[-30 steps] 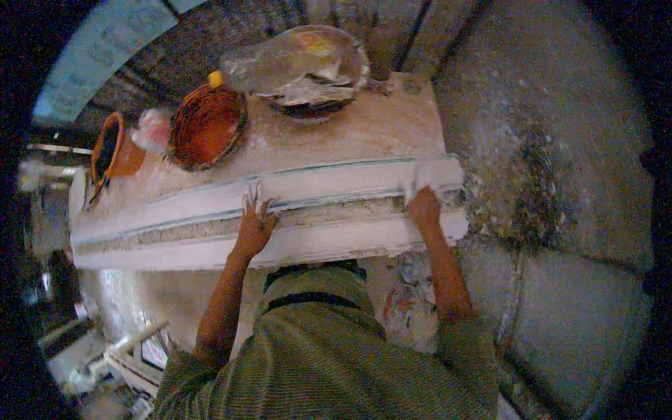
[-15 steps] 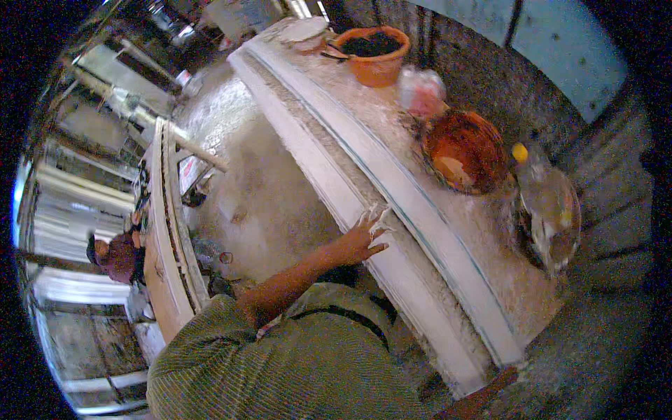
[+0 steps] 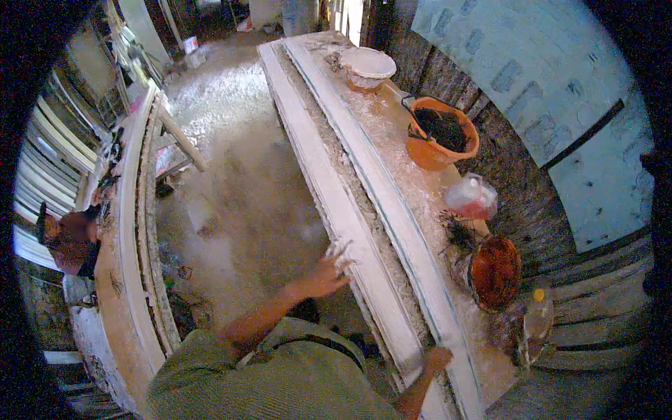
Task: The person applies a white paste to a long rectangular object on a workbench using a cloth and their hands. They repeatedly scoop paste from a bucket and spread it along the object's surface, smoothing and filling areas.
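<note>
Two long white plaster-like strips lie side by side along a bench, the near strip (image 3: 350,231) at its edge and the far strip (image 3: 392,199) with a blue-green line on its side. A rough, crumbly groove (image 3: 371,220) runs between them. My left hand (image 3: 325,275) is at the outer edge of the near strip, fingers spread and coated white, holding nothing. Low in the picture, my right hand (image 3: 437,360) rests over the strips near their close end. Its fingers look bent, but their tips are hidden, so I cannot tell whether they grip anything.
Along the bench's far side stand a white-topped basin (image 3: 367,63), an orange bucket (image 3: 442,136) with dark contents, a clear jug (image 3: 472,196), a reddish-brown bowl (image 3: 495,273) and a clear bottle (image 3: 537,325) with a yellow cap. At left, a person (image 3: 70,241) is beside another bench (image 3: 129,259).
The view has swung, bringing more of the far wall and bench into sight. My right hand has come from the strips' close end onto them. My left hand has shifted to the near strip's outer edge.
</note>
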The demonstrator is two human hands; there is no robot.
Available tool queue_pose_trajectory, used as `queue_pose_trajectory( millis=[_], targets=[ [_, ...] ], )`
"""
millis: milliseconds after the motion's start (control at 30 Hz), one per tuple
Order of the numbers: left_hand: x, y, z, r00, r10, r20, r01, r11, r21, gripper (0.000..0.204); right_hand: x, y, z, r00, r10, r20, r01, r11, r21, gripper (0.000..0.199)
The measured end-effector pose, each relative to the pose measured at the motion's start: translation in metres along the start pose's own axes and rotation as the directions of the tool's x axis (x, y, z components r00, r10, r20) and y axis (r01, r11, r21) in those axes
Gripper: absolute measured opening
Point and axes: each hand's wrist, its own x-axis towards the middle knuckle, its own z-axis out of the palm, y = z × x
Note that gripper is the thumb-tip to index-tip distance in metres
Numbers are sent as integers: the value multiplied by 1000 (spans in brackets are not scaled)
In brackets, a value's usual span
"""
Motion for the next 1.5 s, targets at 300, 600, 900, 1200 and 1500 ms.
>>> queue_pose_trajectory(
  millis=[300, 600, 900, 1200, 1500],
  targets=[
    [6, -116, -156, 966, -250, -69, 249, 968, -32, 40, 153, -190, -241, 617, -686, -385, 725, 687, -61, 46],
    [27, -226, -223, 817, -574, -50, 561, 812, -162, 43, 279, -407, -410, 535, -800, -271, 845, 507, 171, 33],
    [160, -294, -296, 793, -610, 9, 604, 783, -150, 41, 316, -571, -580, 418, -704, -574, 898, 225, 377, 34],
    [233, -361, -311, 898, -432, 86, 433, 901, 6, 46, 217, -370, -477, 662, -746, 74, 665, 630, 401, 55],
    [285, -451, -337, 930, -332, 159, 357, 919, -167, 51, 204, -500, -563, 706, -627, -330, 699, 544, 464, 25]
  ],
)
